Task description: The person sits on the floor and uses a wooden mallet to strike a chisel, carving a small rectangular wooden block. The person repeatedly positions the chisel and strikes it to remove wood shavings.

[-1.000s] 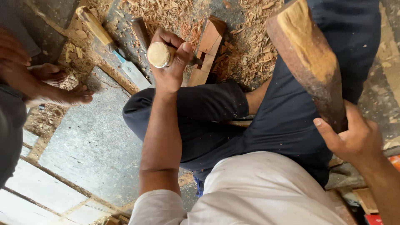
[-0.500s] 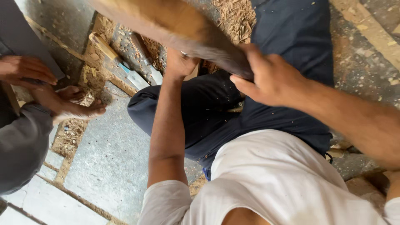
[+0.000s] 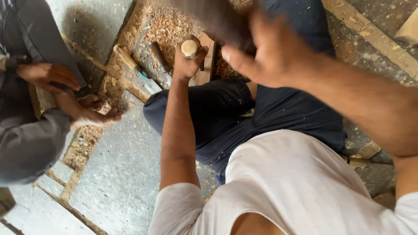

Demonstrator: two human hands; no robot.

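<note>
Left hand (image 3: 188,61) is wrapped in a fist around a chisel handle (image 3: 189,48), only the round pale end of it poking out the top of the grip. It's held upright against a wooden block (image 3: 207,63) sitting on the floor just past the knee. The blade itself is hidden under the hand, so I can't see where the edge sits.

Right hand (image 3: 270,52) is clamped around a thick wooden mallet (image 3: 217,19), more like a rough club really, up near the top of the frame and badly blurred. The hand has it by the thinner end, with the fat end out toward the chisel.

My read: that club looks dense and heavy, stiff, bare wood so not slippery, and holding it low on the narrow part seems the right spot. The chisel handle is smooth turned wood, light, and a full fist just below the top keeps fingers off the struck end.

Further out: two spare chisels (image 3: 154,72) lie in the wood shavings (image 3: 167,24) to the left of the block. Another person's hands (image 3: 74,98) are busy with something small at the left edge, well apart. Grey concrete floor (image 3: 117,174) underneath everything.
</note>
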